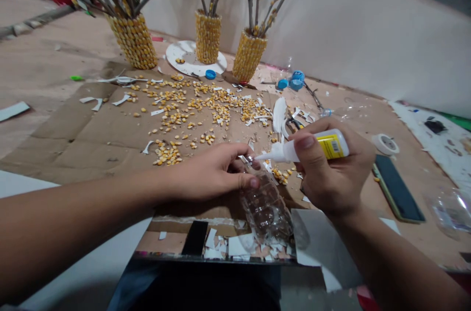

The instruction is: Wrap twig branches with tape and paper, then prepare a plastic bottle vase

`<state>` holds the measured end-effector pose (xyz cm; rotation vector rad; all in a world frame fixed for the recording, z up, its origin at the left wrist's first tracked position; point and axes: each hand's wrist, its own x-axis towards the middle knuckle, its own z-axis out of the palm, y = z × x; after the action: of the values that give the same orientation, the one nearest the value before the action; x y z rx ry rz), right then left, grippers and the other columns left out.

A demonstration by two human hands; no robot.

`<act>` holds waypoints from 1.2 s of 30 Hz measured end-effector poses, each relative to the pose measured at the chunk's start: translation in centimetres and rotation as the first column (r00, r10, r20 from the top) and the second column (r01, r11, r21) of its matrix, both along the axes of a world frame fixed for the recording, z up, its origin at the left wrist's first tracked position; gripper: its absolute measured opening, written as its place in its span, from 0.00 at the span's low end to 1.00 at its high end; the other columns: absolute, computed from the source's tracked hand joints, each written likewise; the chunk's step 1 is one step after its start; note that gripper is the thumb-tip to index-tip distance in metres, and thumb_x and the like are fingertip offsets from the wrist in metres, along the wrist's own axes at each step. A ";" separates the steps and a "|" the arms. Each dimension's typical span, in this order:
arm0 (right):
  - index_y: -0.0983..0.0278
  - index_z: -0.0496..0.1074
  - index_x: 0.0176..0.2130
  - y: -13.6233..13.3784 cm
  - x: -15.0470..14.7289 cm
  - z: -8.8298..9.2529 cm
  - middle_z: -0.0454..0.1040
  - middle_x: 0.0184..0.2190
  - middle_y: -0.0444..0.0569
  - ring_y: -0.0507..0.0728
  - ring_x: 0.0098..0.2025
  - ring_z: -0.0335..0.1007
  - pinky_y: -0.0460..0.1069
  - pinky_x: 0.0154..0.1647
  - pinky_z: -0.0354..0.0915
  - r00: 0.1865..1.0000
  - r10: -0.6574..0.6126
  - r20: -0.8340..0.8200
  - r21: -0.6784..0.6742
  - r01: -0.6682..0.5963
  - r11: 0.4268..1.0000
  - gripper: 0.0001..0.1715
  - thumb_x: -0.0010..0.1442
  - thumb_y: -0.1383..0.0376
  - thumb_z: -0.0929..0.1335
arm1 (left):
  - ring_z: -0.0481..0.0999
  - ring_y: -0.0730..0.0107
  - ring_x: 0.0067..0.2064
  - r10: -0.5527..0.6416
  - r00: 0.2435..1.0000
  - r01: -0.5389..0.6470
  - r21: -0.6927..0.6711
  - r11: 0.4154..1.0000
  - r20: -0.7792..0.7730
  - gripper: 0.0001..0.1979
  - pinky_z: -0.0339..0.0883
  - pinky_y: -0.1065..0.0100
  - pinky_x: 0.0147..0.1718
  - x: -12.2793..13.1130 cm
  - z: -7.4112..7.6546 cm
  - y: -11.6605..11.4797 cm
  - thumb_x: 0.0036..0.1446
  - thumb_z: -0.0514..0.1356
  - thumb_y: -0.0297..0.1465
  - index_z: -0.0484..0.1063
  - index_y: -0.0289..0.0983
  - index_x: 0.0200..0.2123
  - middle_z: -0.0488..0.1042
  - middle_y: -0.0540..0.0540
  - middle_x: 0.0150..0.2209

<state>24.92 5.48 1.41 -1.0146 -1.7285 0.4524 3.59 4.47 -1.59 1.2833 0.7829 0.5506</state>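
Note:
My left hand is closed around the upper end of a clear plastic bottle, which lies tilted near the table's front edge. In my right hand is a white glue bottle with a yellow label. Its thin nozzle points left, with the tip at the clear bottle's upper end beside my left fingers; whether it touches cannot be made out. Loose corn kernels and white paper scraps lie on the cardboard just beyond my hands.
Three corn-covered vases with twigs stand at the back, one on a white disc. Blue caps lie nearby. To the right are a tape roll, a phone and another clear plastic piece. Paper scraps line the front edge.

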 end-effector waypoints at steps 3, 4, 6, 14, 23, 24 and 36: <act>0.60 0.73 0.30 0.0 -0.2 0.1 0.68 0.18 0.39 0.50 0.16 0.58 0.48 0.15 0.52 1.000 -0.003 0.013 0.063 0.003 0.998 0.14 0.65 0.58 0.74 | 0.81 0.60 0.39 -0.008 0.999 0.009 0.033 0.999 -0.042 0.14 0.71 0.63 0.38 0.0 0.1 0.1 0.61 0.67 0.38 0.73 0.36 0.46 0.81 0.43 0.38; 0.60 0.72 0.30 0.0 -0.2 0.2 0.67 0.18 0.38 0.49 0.16 0.57 0.48 0.15 0.51 1.000 0.003 0.029 0.074 -0.005 0.997 0.13 0.64 0.60 0.74 | 0.80 0.61 0.39 -0.014 0.998 0.016 0.041 0.999 -0.054 0.13 0.71 0.64 0.37 0.0 0.1 0.2 0.62 0.67 0.37 0.73 0.36 0.46 0.81 0.43 0.37; 0.59 0.71 0.29 0.0 -0.3 0.3 0.67 0.18 0.38 0.49 0.16 0.56 0.47 0.15 0.49 0.998 0.019 0.063 0.074 -0.023 0.997 0.12 0.62 0.63 0.75 | 0.78 0.63 0.37 -0.025 0.997 0.030 0.056 0.998 -0.078 0.12 0.69 0.66 0.35 0.0 0.2 0.3 0.61 0.66 0.36 0.73 0.36 0.45 0.80 0.45 0.36; 0.59 0.73 0.30 -0.1 -0.3 0.2 0.68 0.19 0.39 0.49 0.17 0.57 0.48 0.17 0.52 0.998 0.000 0.070 0.113 -0.008 0.994 0.10 0.63 0.62 0.74 | 0.73 0.68 0.33 -0.041 0.995 0.046 0.060 0.997 -0.088 0.13 0.64 0.68 0.31 -0.1 0.4 0.3 0.61 0.66 0.36 0.73 0.36 0.45 0.75 0.49 0.33; 0.57 0.75 0.33 0.2 0.3 0.0 0.68 0.18 0.40 0.52 0.16 0.58 0.51 0.16 0.53 0.999 -0.011 0.045 0.061 0.008 0.998 0.11 0.65 0.58 0.75 | 0.76 0.66 0.33 -0.034 0.999 0.033 -0.026 0.999 -0.043 0.14 0.70 0.66 0.31 0.0 0.4 0.1 0.62 0.66 0.33 0.73 0.36 0.49 0.78 0.47 0.33; 0.57 0.75 0.33 0.2 0.4 0.0 0.68 0.18 0.40 0.51 0.16 0.57 0.51 0.16 0.54 0.999 -0.015 0.052 0.055 0.012 0.998 0.11 0.65 0.58 0.75 | 0.76 0.66 0.34 -0.033 0.998 0.032 -0.020 0.999 -0.047 0.13 0.70 0.66 0.32 0.0 0.4 0.1 0.62 0.66 0.33 0.73 0.36 0.49 0.78 0.46 0.34; 0.61 0.72 0.30 0.1 0.0 0.5 0.67 0.18 0.38 0.48 0.17 0.56 0.47 0.18 0.51 0.991 -0.043 0.130 0.059 0.036 0.998 0.16 0.65 0.57 0.75 | 0.81 0.60 0.38 -0.057 0.996 0.058 0.012 0.998 -0.075 0.13 0.73 0.63 0.35 0.0 0.3 0.2 0.61 0.66 0.36 0.73 0.36 0.47 0.81 0.43 0.39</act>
<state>24.97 5.61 1.90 -1.0554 -1.8242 0.3154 3.57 4.70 -1.25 1.3421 0.8027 0.4649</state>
